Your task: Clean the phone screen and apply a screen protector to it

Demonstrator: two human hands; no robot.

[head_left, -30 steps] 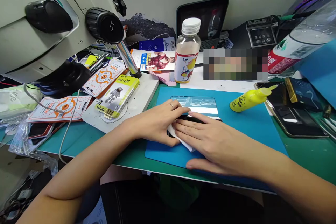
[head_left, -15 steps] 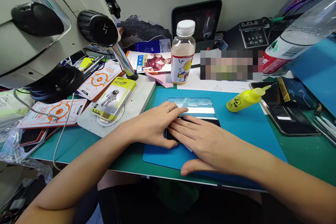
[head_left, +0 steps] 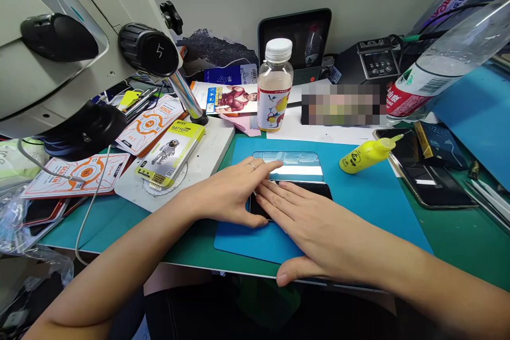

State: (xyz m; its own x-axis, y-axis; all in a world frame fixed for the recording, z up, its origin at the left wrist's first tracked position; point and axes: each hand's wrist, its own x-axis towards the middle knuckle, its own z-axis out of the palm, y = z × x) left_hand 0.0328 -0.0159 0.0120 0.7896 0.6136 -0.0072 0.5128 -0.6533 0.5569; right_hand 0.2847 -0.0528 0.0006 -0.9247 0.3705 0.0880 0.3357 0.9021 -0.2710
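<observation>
Clearly, both hands meet over a black phone (head_left: pixel 316 189), which lies at the middle of a blue mat (head_left: pixel 366 212), largely covered by them. The left hand (head_left: pixel 233 191) comes in from the phone's nine o'clock side, thumb parted widely from the fingers in a loose curve around that end; whether it grips the edges, I cannot tell. The right hand (head_left: pixel 319 220) lies nearly flat across the phone, fingers straight and together, thumb splayed out towards seven o'clock; what its palm may cover is hidden.

Taking the phone as the dial's centre, a clear rounded panel (head_left: pixel 292 160) sits just beyond it at twelve o'clock, with a white-capped drink bottle (head_left: pixel 274 87) farther that way. A yellow squeeze bottle (head_left: pixel 362 157) stands at two o'clock, another phone (head_left: pixel 446 194) lies at three, and a yellow battery pack (head_left: pixel 171 154) rests at ten.
</observation>
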